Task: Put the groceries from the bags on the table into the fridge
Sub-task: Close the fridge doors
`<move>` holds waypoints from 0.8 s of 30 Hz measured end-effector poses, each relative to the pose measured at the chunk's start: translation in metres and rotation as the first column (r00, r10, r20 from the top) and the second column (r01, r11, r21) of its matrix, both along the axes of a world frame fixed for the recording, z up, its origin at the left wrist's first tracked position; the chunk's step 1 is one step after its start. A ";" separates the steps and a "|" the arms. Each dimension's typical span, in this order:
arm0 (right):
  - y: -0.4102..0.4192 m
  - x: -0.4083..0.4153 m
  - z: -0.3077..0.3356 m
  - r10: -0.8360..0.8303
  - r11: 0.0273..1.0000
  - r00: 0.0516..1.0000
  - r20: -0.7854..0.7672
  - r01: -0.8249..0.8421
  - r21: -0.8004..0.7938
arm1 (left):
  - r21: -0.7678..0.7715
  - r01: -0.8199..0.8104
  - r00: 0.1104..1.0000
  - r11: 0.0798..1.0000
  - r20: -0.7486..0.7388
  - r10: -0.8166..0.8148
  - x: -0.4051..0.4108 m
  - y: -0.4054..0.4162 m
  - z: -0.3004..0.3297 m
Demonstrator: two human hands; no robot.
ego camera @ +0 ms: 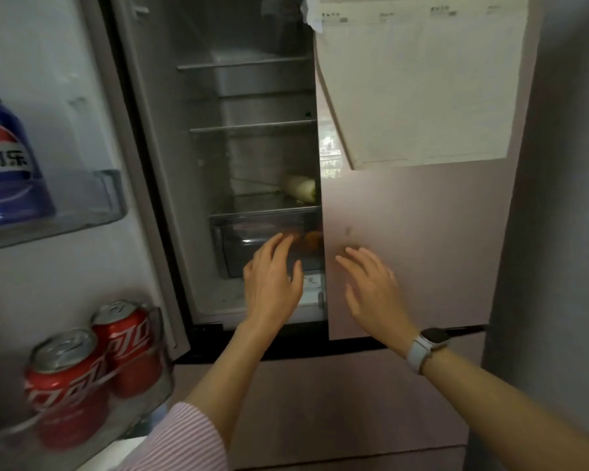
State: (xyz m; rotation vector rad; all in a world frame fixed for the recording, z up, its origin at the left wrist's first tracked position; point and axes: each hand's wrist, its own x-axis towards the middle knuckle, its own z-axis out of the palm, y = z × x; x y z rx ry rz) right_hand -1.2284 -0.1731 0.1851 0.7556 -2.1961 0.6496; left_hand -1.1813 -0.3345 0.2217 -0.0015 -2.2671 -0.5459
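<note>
Fridge (252, 107): left door swung open, right door (412, 246) closed; interior dim.
Left hand (272, 280): fingers straight and slightly apart, holding nothing, reaching toward the clear drawer (238, 239) at the bottom of the compartment.
Right hand (371, 290): fingers spread, empty, in front of the closed door's lower part; watch (425, 348) on the wrist.
Groceries: pale vegetable (300, 192) at the right edge of the shelf above the drawer; orange items inside the drawer, unclear.
Door bins: blue can (7, 164) in the upper bin, two red cans (92, 365) in the lower.
</note>
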 end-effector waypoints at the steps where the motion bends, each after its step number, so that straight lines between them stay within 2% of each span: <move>1: -0.007 0.009 -0.002 0.085 0.995 0.996 -0.006 -0.086 -0.043 | -0.038 -0.034 0.998 0.999 -0.056 0.032 0.018 -0.008 0.000; 4: -0.039 0.041 -0.011 0.335 0.937 0.942 0.007 -0.333 -0.106 | -0.146 -0.175 0.969 0.974 -0.202 0.144 0.078 -0.038 -0.006; 7: -0.083 0.081 -0.020 0.522 0.851 0.852 0.039 -0.518 -0.085 | -0.211 -0.293 0.949 0.933 -0.182 0.257 0.142 -0.068 -0.014; 11: -0.150 0.142 -0.015 0.658 0.752 0.753 -0.014 -0.658 -0.038 | -0.277 -0.462 0.884 0.843 -0.222 0.412 0.218 -0.107 -0.025; 13: -0.180 0.168 -0.011 0.650 0.759 0.758 -0.060 -0.650 0.017 | -0.258 -0.535 0.844 0.805 -0.208 0.494 0.251 -0.121 -0.025; 16: -0.205 0.188 -0.014 0.560 0.827 0.828 0.030 -0.561 0.032 | -0.188 -0.622 0.783 0.760 -0.165 0.600 0.284 -0.137 -0.025; 18: -0.209 0.186 -0.021 0.502 0.861 0.865 0.006 -0.501 0.091 | -0.143 -0.650 0.760 0.746 -0.144 0.634 0.294 -0.144 -0.027; 21: -0.205 0.178 -0.022 0.513 0.848 0.858 -0.010 -0.505 0.159 | -0.106 -0.655 0.756 0.748 -0.115 0.645 0.294 -0.151 -0.033; 24: -0.194 0.173 -0.018 0.543 0.831 0.839 0.025 -0.542 0.128 | -0.042 -0.635 0.772 0.771 -0.063 0.632 0.286 -0.150 -0.036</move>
